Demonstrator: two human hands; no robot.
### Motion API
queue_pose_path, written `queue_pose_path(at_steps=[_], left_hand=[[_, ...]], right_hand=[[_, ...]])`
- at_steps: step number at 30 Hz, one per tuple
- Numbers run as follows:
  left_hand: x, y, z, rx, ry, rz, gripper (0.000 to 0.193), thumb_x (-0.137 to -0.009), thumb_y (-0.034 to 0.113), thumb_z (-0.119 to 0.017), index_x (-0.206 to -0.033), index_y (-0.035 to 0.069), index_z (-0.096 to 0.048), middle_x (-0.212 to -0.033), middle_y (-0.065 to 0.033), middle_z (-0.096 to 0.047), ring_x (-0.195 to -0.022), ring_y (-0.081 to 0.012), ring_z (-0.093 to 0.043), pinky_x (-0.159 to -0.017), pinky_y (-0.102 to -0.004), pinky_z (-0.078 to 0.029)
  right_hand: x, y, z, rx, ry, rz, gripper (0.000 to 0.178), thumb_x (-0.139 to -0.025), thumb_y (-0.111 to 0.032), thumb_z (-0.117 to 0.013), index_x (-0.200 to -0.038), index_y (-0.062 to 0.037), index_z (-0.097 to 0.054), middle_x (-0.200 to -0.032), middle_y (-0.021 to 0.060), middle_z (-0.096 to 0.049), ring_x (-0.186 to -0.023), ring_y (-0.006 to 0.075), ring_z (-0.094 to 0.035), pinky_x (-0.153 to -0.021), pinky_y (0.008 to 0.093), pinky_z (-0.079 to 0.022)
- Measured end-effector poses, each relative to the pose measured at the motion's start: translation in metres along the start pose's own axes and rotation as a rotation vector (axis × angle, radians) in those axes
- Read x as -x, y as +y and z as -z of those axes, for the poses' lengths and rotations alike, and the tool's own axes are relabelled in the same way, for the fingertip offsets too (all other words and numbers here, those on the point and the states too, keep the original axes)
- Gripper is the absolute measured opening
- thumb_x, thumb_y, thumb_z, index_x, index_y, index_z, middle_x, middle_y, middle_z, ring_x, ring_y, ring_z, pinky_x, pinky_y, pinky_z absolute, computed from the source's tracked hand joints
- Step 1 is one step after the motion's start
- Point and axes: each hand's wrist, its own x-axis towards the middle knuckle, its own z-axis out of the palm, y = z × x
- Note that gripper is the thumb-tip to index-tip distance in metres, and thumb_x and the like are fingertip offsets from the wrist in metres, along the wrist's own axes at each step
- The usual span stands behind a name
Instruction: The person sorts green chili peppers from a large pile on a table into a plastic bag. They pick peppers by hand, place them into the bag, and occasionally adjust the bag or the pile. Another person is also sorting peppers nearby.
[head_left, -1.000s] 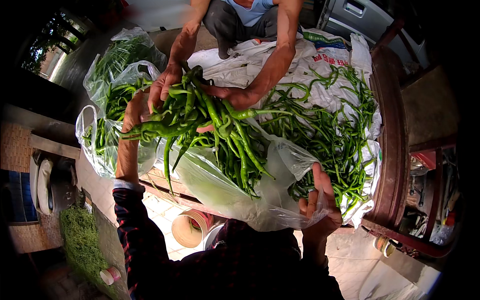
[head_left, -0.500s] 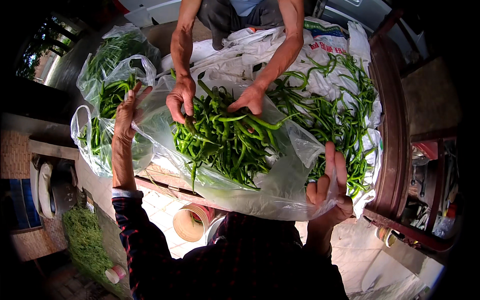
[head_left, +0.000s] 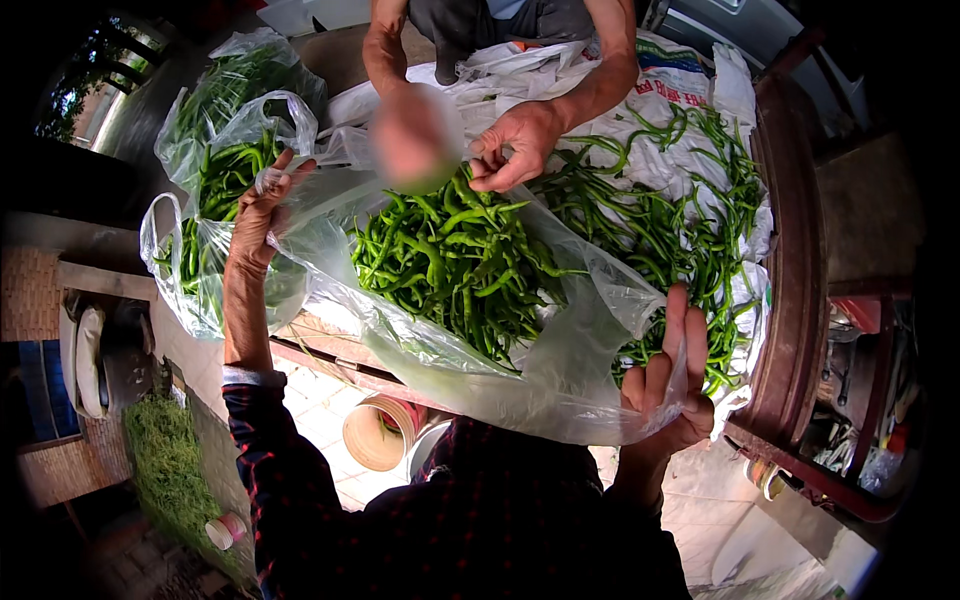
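1. One clear bag, its mouth held wide, contains heaped green peppers, too overlapped to count.
2. Two hands hold the bag's sides: the left hand has fingers spread at its left edge – whether they pinch, I cannot tell; the right hand pinches its right edge, two fingers raised.
3. Thin film could slip or tear there, I judge, under the heap's weight; a sagging near rim might spill peppers.
4. Over the bag's far side, two co-worker's hands – one blurred, the other with fingers bent.
5. Left of the bag, at least two filled bags; right, uncountable loose peppers on a white sheet.
6. Below its near edge, two buckets, one partly hidden.
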Motion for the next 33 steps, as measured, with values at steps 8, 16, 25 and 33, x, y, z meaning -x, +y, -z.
queue_pose_path(at_steps=[8,16,25,33], left_hand=[[-0.001,-0.006,0.009,0.005,-0.036,0.015,0.055,-0.085,0.014,-0.069,-0.136,0.003,-0.049,-0.129,-0.0148,-0.060,-0.111,-0.0178,-0.060,-0.095,-0.0302,-0.047],[0.005,-0.008,-0.001,0.089,-0.097,0.033,0.049,-0.086,0.013,-0.067,-0.132,0.002,-0.053,-0.128,-0.0186,-0.059,-0.115,-0.0231,-0.058,-0.100,-0.0334,-0.045],[0.013,-0.013,0.004,0.056,-0.096,0.037,0.046,-0.088,0.015,-0.064,-0.130,0.000,-0.055,-0.126,-0.0179,-0.061,-0.114,-0.0232,-0.060,-0.101,-0.0331,-0.045],[0.015,-0.021,0.011,0.065,-0.079,0.048,0.044,-0.088,0.015,-0.065,-0.130,0.002,-0.056,-0.124,-0.0164,-0.062,-0.112,-0.0225,-0.060,-0.100,-0.0326,-0.045]], right_hand=[[-0.001,-0.001,0.005,-0.019,-0.012,-0.051,0.077,-0.086,-0.017,-0.050,-0.151,0.0012,-0.013,-0.159,0.0196,0.001,-0.064,0.0151,-0.051,-0.059,0.0284,-0.036],[0.005,-0.003,0.012,-0.005,-0.023,-0.084,0.075,-0.090,-0.019,-0.049,-0.151,0.0010,-0.010,-0.158,0.0221,-0.005,-0.060,0.0142,-0.047,-0.058,0.0284,-0.034],[0.015,-0.004,0.018,0.037,0.018,-0.082,0.068,-0.087,-0.009,-0.044,-0.149,0.0031,-0.018,-0.155,0.0279,-0.012,-0.054,0.0110,-0.044,-0.056,0.0283,-0.035],[0.017,-0.002,0.020,0.078,0.012,-0.091,0.069,-0.084,-0.005,-0.045,-0.148,0.0027,-0.022,-0.152,0.0294,-0.020,-0.049,0.0099,-0.040,-0.054,0.0272,-0.033]])
